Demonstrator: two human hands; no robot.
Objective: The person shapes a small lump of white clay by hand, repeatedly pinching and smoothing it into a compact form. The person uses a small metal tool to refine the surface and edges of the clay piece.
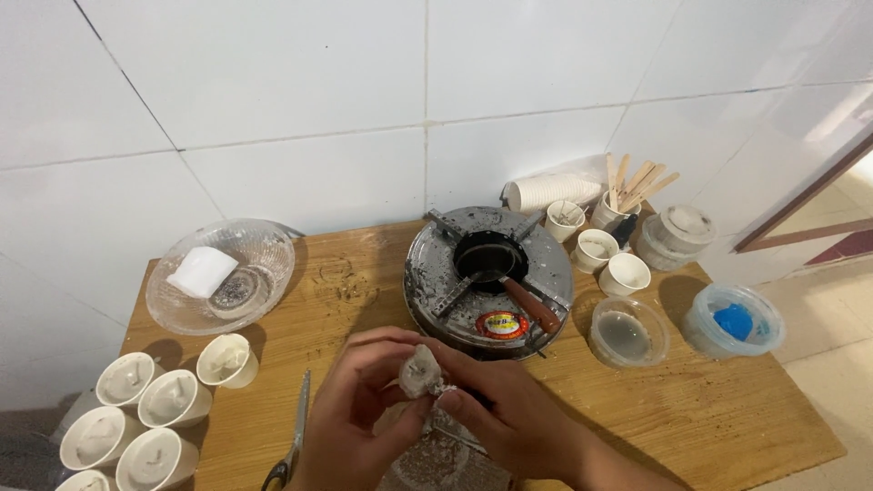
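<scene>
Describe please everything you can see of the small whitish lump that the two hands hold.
The whitish lump is small, pale grey-white and uneven, waxy or crumbly in look, with a rough top. It is held up over the wooden table, just in front of the round metal stove. The left hand grips it from the left and the right hand from the right, fingertips pinching its sides. Its lower part is hidden by the fingers. Pale crumbs lie below it.
</scene>
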